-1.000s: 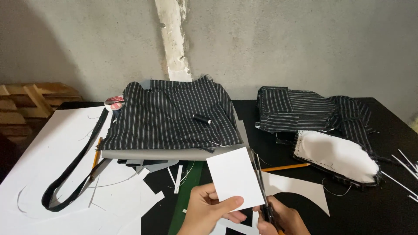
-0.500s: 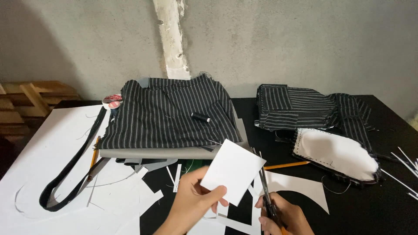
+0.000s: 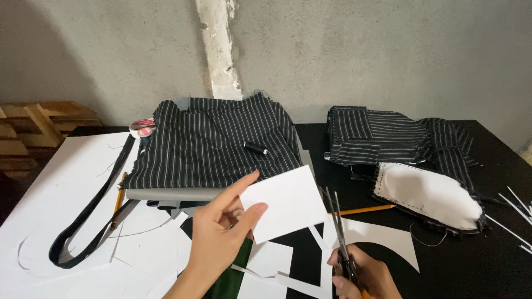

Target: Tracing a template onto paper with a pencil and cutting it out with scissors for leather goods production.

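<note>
White paper piece (image 3: 285, 200), roughly rectangular, was held tilted above the desk's near edge, about mid-width. Left hand (image 3: 221, 232) pinched its lower left corner, thumb on the face, fingers behind. Right hand (image 3: 360, 274) was closed around the handles of the scissors (image 3: 339, 235); blades pointed away from the person, nearly closed, just right of the paper piece and seemingly not touching it.

Judged progress: the piece appeared already cut free, with clean edges. Paper offcuts (image 3: 277, 266) and a curved white shape (image 3: 382, 235) lay on the black desk (image 3: 499, 266) beneath. Whether further trimming remained could not be told.

Farther out: an orange pencil (image 3: 363, 210) lay beyond the scissors. A folded pinstriped fabric (image 3: 213, 147) with a small black spool (image 3: 255, 148) on it sat toward the far edge. More striped pieces (image 3: 382, 135) and a white-lined panel (image 3: 429, 194) lay to the right. A large white sheet (image 3: 61, 188) covered the left side.
</note>
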